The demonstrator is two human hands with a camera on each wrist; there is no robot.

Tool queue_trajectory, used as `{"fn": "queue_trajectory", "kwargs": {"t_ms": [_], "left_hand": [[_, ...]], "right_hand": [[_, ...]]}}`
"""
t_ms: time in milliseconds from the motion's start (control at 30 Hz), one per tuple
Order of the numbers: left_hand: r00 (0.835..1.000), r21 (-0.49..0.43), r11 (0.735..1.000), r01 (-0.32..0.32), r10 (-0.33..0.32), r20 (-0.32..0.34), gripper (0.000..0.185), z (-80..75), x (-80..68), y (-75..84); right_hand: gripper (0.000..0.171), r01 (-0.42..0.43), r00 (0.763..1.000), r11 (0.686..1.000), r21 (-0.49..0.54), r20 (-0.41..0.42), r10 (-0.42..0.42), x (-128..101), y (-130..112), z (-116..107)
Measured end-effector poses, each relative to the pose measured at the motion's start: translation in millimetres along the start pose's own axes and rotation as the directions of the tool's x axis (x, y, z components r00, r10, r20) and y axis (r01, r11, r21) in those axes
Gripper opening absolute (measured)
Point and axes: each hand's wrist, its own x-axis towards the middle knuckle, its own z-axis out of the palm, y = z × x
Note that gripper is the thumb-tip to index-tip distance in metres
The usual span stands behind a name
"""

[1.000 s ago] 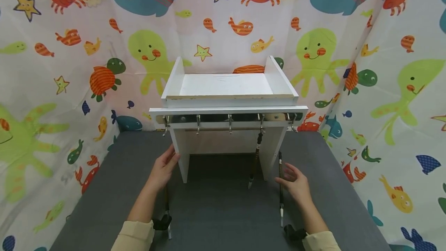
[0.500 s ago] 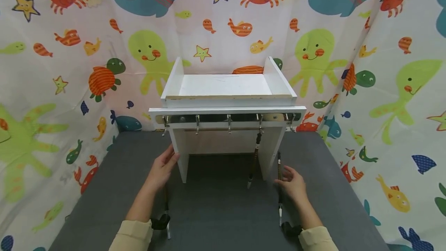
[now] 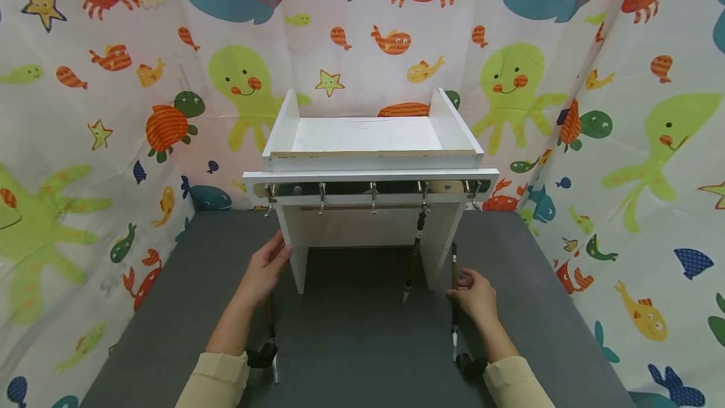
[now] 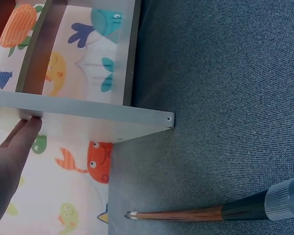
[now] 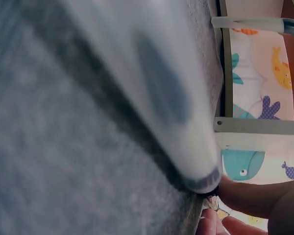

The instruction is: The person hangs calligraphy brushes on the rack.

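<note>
Left hand lies flat, fingers straight, against the left leg of the white rack standing on the grey counter. Right hand sits low on the counter beside the rack's right leg, fingers curled round a brush lying there. Another brush hangs from a hook under the rack. A third lies under the left forearm.

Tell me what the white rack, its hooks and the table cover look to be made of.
White rack: probably laminated particle board, matte white; the front tray edge shows a raw tan core. Hooks: polished metal, shiny and reflective, on a mirror-like strip. Table cover: dark grey fabric, felt or short-pile carpet by its fine woven texture in the left wrist view. Left hand rests on the rack's leg.
</note>
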Motion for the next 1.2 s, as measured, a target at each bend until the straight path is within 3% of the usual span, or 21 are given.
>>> {"fn": "queue_trajectory", "kwargs": {"t_ms": [267, 400, 667, 1200], "left_hand": [[1.000, 0.014, 1.000, 0.022, -0.022, 0.001, 0.062, -1.4, -1.5, 0.1], [1.000, 0.006, 1.000, 0.011, -0.011, 0.006, 0.062, -1.2, 0.0, 2.3], [1.000, -0.001, 1.000, -0.003, 0.003, 0.009, 0.061, -0.5, 1.3, 2.3], [1.000, -0.023, 1.000, -0.001, 0.002, 0.017, 0.062, -0.8, 0.4, 2.0]], "right_hand": [[0.038, 0.010, 0.999, 0.998, -0.058, -0.043, -0.012, 1.2, -0.1, -2.3], [0.032, -0.009, 0.998, 0.999, -0.054, -0.062, 0.006, 0.5, 0.0, -2.8], [0.032, -0.054, 0.998, 0.998, 0.040, -0.033, 0.056, -2.5, -0.3, -4.6], [0.034, -0.010, 0.999, 0.980, 0.197, -0.031, 0.016, -18.0, -21.2, -21.3]]}}
